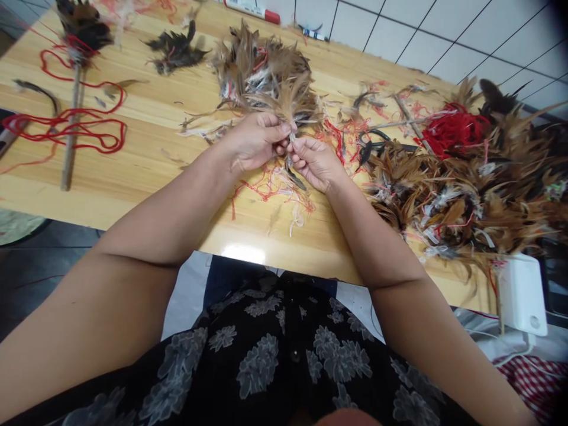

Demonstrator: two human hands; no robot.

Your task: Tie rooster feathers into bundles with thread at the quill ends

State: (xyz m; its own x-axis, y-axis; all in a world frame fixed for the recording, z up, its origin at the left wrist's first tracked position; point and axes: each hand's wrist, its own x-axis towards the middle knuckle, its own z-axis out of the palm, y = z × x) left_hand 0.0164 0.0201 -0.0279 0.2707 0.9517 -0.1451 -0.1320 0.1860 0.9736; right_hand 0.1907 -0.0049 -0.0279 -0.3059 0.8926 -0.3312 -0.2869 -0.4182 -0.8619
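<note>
Fingers of left hand and right hand pinching small brown feather bundle; scattered red and white thread scraps just below fingertips.

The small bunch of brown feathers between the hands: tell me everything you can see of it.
The small bunch of brown feathers is tan to reddish-brown, with soft wispy tips fanning up and away from the person. Its quill ends are gathered and pinched between the fingers of the left hand and the right hand, which meet just above the light wooden table. Pale strands hang below the grip. Behind it lies a larger heap of brown feathers.
</note>
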